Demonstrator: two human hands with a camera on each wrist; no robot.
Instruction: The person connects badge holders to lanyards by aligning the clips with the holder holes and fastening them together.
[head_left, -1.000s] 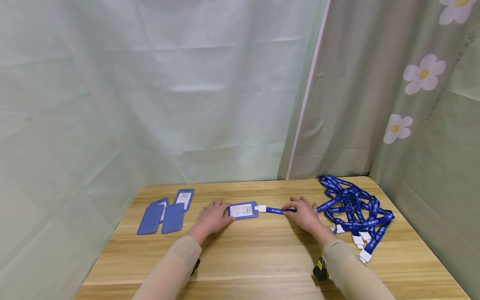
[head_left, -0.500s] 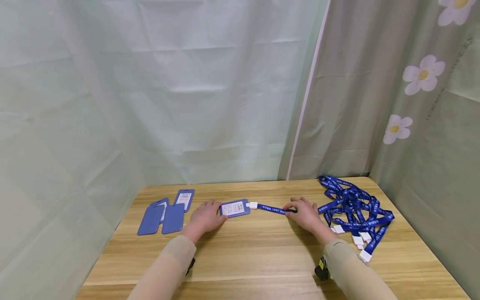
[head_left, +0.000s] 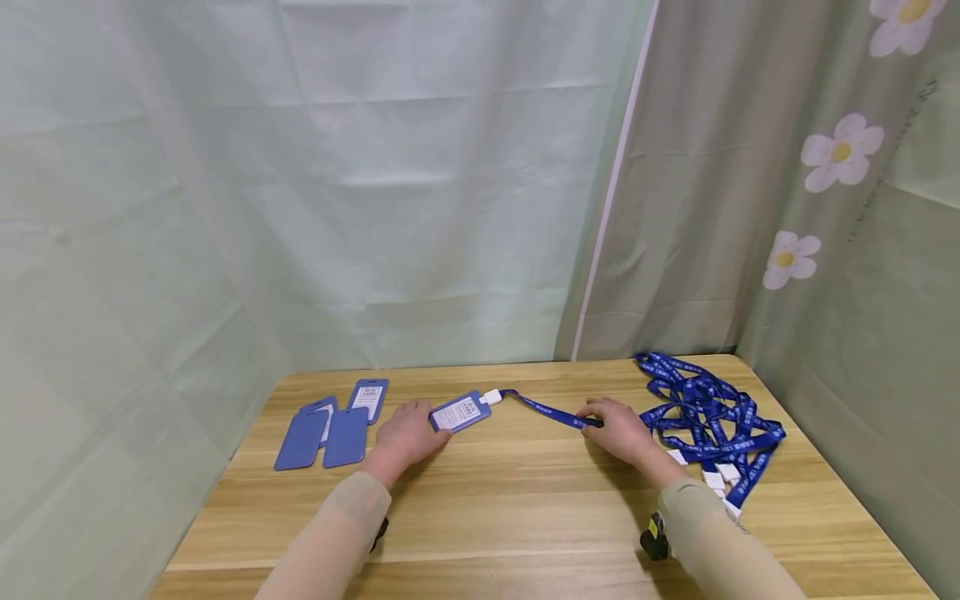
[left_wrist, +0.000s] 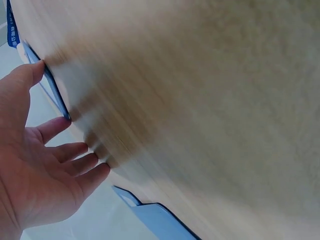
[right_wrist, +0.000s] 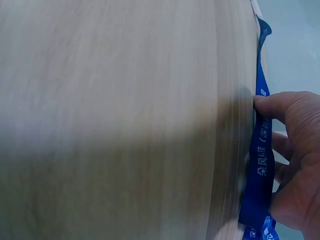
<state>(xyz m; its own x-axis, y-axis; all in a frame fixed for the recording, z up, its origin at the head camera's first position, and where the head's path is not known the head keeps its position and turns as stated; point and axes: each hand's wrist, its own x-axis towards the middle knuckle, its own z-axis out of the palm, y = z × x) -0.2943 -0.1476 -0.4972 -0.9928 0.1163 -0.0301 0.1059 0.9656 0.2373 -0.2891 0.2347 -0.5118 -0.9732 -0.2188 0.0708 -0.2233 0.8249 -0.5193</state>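
Closest to me are the person's two pale sleeves, the left sleeve (head_left: 330, 529) and the right sleeve (head_left: 723, 542), with a black wrist camera (head_left: 654, 537) below the right cuff. Beyond the cuffs, both hands are low over the wood-grain table (head_left: 510, 521).

The left hand (head_left: 408, 433) has thumb and index finger on opposite edges of a blue ID card holder (head_left: 460, 412), pinching it across its left end; the other three fingers are spread, clear of it. The holder lies printed side up, slanting away rightward and slightly farther off from that grip. At its far right end, well clear of the fingers, is a white plastic clip (head_left: 491, 397), and from it a blue printed lanyard strap (head_left: 551, 411) bends and runs toward the right hand (head_left: 621, 429). There the thumb and fingertips pinch the strap just above the tabletop.

Just beyond the right hand, to its right, sprawls a tangle of blue lanyards (head_left: 708, 408) with white clips on its near side; the hand hides whether the pinched strap joins it. Left of the left hand, near but apart, lie more blue card holders (head_left: 346, 436), some plain side up, some overlapping.

Farthest back hangs a pale curtain (head_left: 420, 208), its grey right part bearing white flowers (head_left: 842, 152).
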